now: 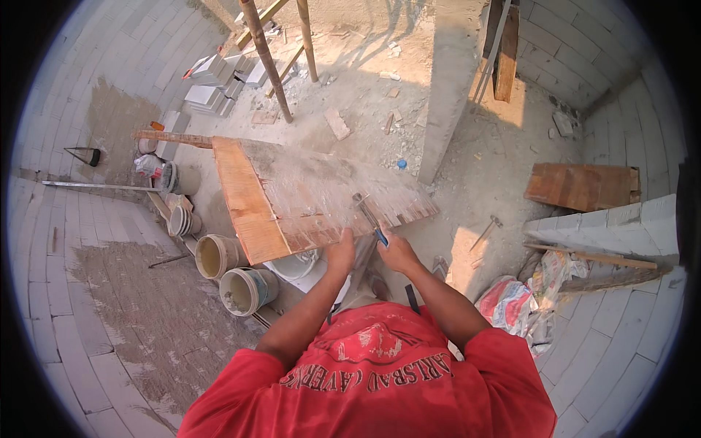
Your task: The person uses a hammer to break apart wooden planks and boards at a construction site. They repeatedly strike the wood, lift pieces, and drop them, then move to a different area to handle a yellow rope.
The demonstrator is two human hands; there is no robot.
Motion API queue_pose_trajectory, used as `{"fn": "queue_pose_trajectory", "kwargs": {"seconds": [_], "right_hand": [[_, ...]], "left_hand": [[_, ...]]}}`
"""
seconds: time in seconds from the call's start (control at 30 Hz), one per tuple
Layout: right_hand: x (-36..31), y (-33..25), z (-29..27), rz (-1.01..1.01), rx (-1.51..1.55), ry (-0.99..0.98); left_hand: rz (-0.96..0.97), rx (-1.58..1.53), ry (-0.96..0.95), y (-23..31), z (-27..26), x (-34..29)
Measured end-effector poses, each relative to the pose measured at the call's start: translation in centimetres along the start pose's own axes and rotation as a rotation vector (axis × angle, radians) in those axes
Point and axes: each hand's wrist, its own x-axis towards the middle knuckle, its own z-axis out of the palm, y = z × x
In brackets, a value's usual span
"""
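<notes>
In front of me a large worn plywood board (pixel 310 186) lies raised above the floor, its left end bare orange wood and the rest crusted with grey. My left hand (pixel 341 252) is closed on the board's near edge, with its thumb side partly hidden. A claw hammer (pixel 370 214) with a metal shaft and a blue grip is in my right hand (pixel 396 252), whose fingers wrap the grip. The hammer's head rests on or just over the board's surface; I cannot tell which.
Buckets (pixel 249 292) line the left wall beside the board. Timber posts (pixel 269 64) and stacked white blocks (pixel 212 91) stand beyond. Another hammer (pixel 485 232) lies on the floor to the right, near plastic sacks (pixel 506 301), a low block wall (pixel 613 228) and a brown board (pixel 580 184).
</notes>
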Motion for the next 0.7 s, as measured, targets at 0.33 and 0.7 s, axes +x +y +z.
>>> {"fn": "queue_pose_trajectory", "kwargs": {"seconds": [0.33, 0.7], "right_hand": [[0.8, -1.1, -1.5, -0.029, 0.029, 0.168], [-0.6, -0.4, -0.3, -0.184, -0.112, 0.065]], "left_hand": [[0.035, 0.007, -0.070, -1.3, 0.0, 0.2], [0.213, 0.151, -0.002, -1.9, 1.1, -0.2]]}}
